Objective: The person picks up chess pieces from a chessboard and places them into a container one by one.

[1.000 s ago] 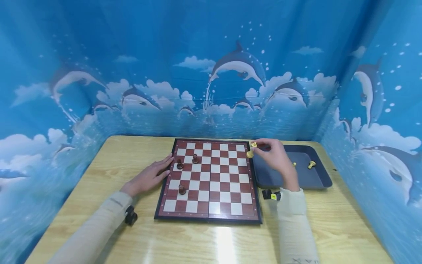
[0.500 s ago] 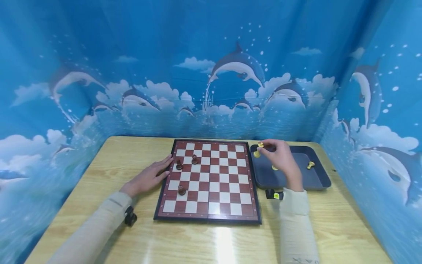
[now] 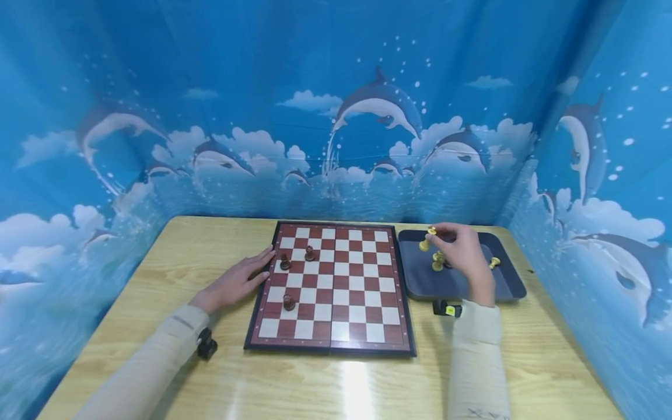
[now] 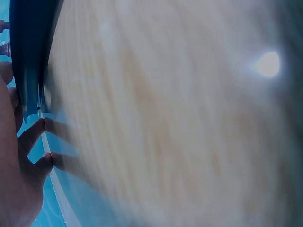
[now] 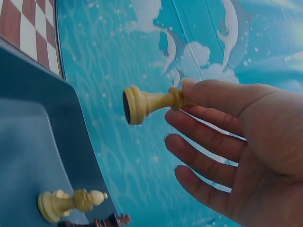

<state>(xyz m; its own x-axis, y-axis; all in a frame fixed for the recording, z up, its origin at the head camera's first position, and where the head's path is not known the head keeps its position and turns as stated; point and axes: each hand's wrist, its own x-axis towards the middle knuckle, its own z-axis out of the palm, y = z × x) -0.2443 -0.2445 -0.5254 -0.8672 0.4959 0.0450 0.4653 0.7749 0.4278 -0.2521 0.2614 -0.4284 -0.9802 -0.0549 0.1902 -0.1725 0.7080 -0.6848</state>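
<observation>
My right hand point(image 3: 464, 251) pinches a cream chess piece point(image 5: 147, 103) by its upper end between thumb and fingertips, above the grey tray point(image 3: 420, 286). In the right wrist view its dark-bottomed base points left, and the fingers hide its top. Below it in the tray are another cream chess piece point(image 3: 437, 263) and a dark chess piece point(image 5: 99, 222), partly cut off by the frame's edge. My left hand point(image 3: 236, 281) rests with extended fingers at the left edge of the chessboard point(image 3: 336, 352). Several squares in from there stand dark chess pieces point(image 3: 289, 302).
One more cream chess piece point(image 3: 494, 263) lies on its side at the tray's right. The tray sits right beside the board on a wooden table point(image 3: 220, 373). A blue dolphin-print curtain point(image 3: 315, 116) encloses the table's back and sides.
My right hand has moved right with the cream chess piece, from the board's far right edge to over the tray, uncovering pieces there. My left hand stays in place.
</observation>
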